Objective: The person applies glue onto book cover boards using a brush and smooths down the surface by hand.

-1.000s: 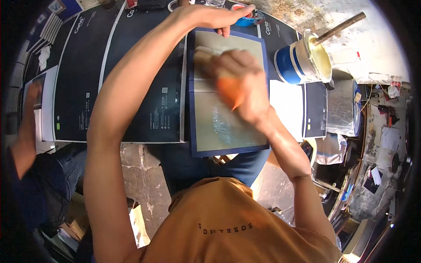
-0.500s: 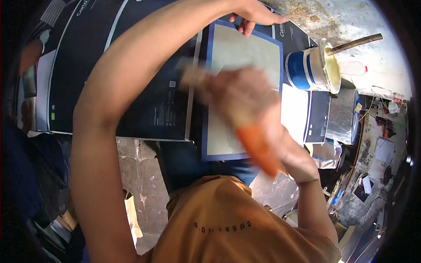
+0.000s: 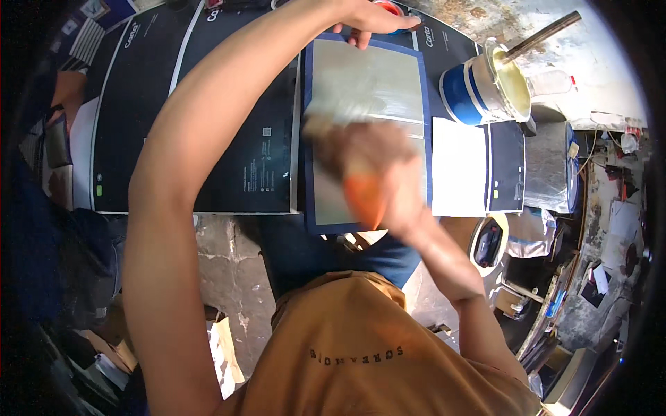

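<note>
In my right hand (image 3: pixel 378 149), blurred by motion, is a brush whose orange handle (image 3: pixel 365 201) points back toward me. Its pale bristles (image 3: pixel 320 128) lie at the left side of a flat grey-beige panel (image 3: pixel 368 76) with a dark blue border. Wet-looking streaks show on the panel's upper part. My left arm arches over the table to the panel's far edge. There my left hand (image 3: pixel 371 17) has its fingers apart, some fingertips touching the top border, and it holds nothing.
Black printed boards (image 3: pixel 236 139) cover the table. White paper (image 3: pixel 460 166) lies right of the panel. Behind it, a blue-and-white bucket (image 3: pixel 479 87) of pale yellow paste holds a wooden stick (image 3: pixel 541 38). A clear bottle (image 3: pixel 551 83) stands beside it. Another person's hand (image 3: pixel 68 93) is at far left.
The view has shifted, so the panel and bucket appear further left and higher. My right hand still moves the brush across the panel. My left hand stays at the far edge.
</note>
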A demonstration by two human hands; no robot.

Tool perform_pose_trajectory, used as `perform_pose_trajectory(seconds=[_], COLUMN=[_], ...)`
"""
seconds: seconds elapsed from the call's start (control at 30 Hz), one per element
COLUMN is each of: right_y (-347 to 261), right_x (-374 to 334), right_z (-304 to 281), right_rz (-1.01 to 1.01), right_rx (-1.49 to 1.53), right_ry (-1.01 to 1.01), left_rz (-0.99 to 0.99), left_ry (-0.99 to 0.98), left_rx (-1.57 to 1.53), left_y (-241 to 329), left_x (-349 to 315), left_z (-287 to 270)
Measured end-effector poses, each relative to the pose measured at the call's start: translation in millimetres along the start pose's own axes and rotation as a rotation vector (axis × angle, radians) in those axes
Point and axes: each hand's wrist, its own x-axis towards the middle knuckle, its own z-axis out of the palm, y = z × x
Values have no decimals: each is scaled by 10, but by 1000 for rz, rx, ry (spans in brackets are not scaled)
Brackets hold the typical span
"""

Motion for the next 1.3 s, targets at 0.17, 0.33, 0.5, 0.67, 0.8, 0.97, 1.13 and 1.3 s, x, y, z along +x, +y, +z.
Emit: perform_pose_trajectory(seconds=[0.17, 0.33, 0.5, 0.67, 0.8, 0.97, 1.13, 1.3], right_y=[-520, -76, -638, -202, -672, -392, -602, -703], right_x=[-239, -163, -429, -138, -445, -167, -449, -499], right_z=[-234, -166, -215, -242, -194, -359, -211, -553], right_rz=[-147, 30, -115, -29, -137, -104, -58, -110], right_rx=[165, -86, 90, -98, 17, -110, -11, -29], right_ry=[-126, -3, -106, -2, -153, 25, -211, -103], left_rz=[-2, -11, 13, -25, 26, -23, 5, -26], left_ry=[22, 48, 57, 70, 64, 60, 56, 71], left_rx=[14, 27, 29, 16, 26, 19, 26, 13], left_y=[47, 72, 72, -9, 107, 36, 117, 103], left_x=[0, -14, 4, -92, -9, -107, -26, -93], left_z=[26, 43, 75, 149, 127, 158, 182, 189])
